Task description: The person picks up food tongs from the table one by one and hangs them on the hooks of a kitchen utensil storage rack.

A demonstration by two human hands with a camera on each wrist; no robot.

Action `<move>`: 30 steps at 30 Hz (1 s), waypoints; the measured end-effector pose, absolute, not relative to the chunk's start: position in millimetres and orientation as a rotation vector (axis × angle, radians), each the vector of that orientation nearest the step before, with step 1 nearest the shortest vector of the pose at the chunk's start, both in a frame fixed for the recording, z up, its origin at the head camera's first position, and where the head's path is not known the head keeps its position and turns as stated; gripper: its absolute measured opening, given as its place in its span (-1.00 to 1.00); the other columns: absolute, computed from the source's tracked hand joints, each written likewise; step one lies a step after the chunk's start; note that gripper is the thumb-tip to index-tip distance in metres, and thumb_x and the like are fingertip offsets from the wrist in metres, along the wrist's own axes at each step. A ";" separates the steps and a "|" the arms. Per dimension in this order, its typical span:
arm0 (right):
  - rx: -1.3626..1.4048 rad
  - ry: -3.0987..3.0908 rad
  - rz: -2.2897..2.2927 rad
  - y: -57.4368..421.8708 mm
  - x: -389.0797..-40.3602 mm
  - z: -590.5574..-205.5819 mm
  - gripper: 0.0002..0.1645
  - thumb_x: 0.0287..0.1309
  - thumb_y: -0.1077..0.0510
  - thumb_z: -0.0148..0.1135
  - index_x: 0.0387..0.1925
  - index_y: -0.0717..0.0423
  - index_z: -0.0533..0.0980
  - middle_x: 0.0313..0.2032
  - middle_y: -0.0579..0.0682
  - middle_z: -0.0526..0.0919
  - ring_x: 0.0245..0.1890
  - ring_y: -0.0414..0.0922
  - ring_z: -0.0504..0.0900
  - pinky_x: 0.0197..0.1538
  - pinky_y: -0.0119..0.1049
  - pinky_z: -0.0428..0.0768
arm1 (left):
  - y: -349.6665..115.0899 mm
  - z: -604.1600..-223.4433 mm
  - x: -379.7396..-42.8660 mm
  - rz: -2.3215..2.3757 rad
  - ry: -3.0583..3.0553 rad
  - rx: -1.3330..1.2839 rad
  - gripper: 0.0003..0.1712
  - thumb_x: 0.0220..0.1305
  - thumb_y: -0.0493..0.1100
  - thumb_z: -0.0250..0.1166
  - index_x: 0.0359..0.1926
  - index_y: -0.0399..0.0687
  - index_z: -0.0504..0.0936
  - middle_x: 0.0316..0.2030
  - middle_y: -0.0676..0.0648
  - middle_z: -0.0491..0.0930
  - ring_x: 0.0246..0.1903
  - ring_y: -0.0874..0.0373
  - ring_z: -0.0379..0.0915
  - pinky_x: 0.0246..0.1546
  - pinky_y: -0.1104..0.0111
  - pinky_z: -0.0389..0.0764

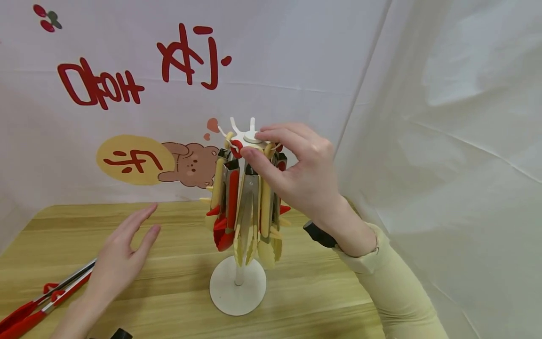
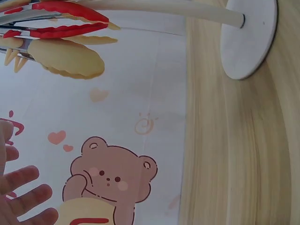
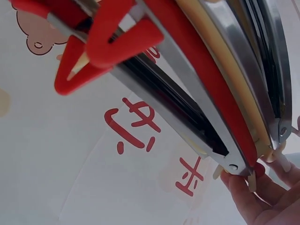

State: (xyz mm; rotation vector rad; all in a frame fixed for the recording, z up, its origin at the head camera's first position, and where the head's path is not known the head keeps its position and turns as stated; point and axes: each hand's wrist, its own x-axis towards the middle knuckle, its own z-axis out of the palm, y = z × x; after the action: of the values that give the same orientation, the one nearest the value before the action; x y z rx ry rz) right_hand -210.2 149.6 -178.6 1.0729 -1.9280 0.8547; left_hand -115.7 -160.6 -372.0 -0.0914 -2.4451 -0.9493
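Observation:
A white rack (image 1: pixel 238 285) with upturned hooks stands upright on a round base. Several pairs of red and cream kitchen tongs (image 1: pixel 232 202) hang close together round its post. My right hand (image 1: pixel 311 172) grips the rack's top, index finger on the white disc (image 1: pixel 252 137) and thumb beside a red pull ring (image 1: pixel 236 149). From the right wrist, the fingertips (image 3: pixel 241 197) show at the hinge end of red-and-steel tongs (image 3: pixel 201 79). My left hand (image 1: pixel 120 254) holds nothing, its fingers spread over the table left of the rack.
Another pair of red-tipped tongs (image 1: pixel 46 301) lies on the wooden table (image 1: pixel 313 292) at the left, partly behind the left forearm. White cloth (image 1: pixel 288 56) with red lettering and a bear print hangs behind the table. More white cloth (image 1: pixel 457 141) hangs along the right side.

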 end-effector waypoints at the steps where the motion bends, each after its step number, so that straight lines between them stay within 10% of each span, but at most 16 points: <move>1: 1.073 -1.916 0.854 148.5 -210.8 -179.2 -0.70 0.13 0.07 0.56 -0.19 0.21 0.77 -0.16 0.11 0.87 -0.11 -0.05 0.82 0.00 -0.20 0.72 | -163.6 -373.2 -114.9 -0.927 -2.463 -0.090 -0.40 0.53 -0.09 0.28 0.52 0.14 0.44 0.36 -0.23 0.57 0.26 -0.28 0.50 0.38 0.58 0.37; 6: 1.079 -1.882 0.850 144.0 -214.2 -180.7 -0.73 0.14 0.09 0.56 -0.23 0.22 0.76 -0.22 0.09 0.87 -0.18 -0.05 0.81 -0.05 -0.22 0.71 | -180.6 -381.7 -112.5 -0.829 -2.546 -0.085 -0.41 0.51 -0.07 0.30 0.49 0.06 0.47 0.35 -0.26 0.56 0.25 -0.36 0.51 0.10 0.34 0.58; 11: 1.088 -1.874 0.866 142.6 -215.2 -180.9 -0.78 0.18 0.13 0.51 -0.25 0.22 0.77 -0.25 0.10 0.87 -0.19 -0.03 0.80 -0.09 -0.24 0.72 | -194.0 -390.4 -110.5 -0.776 -2.621 -0.048 -0.41 0.53 -0.02 0.28 0.47 -0.06 0.47 0.34 -0.34 0.54 0.24 -0.46 0.47 0.05 -0.36 0.49; 30: 1.135 -1.856 0.968 145.6 -219.6 -180.7 -0.83 0.14 0.24 0.47 -0.24 0.27 0.77 -0.27 0.16 0.87 -0.17 0.03 0.83 0.02 -0.21 0.76 | -233.4 -426.8 -102.8 -0.665 -2.726 0.033 -0.44 0.47 -0.05 0.35 0.35 -0.23 0.54 0.26 -0.45 0.55 0.14 -0.51 0.47 -0.01 -0.35 0.48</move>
State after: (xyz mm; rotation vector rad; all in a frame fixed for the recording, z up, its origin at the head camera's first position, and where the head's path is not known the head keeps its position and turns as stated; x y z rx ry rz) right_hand -219.6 145.6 -180.7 1.1351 -1.8556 0.9681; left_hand -102.8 -233.4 -426.8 0.0327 -2.7263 -0.6653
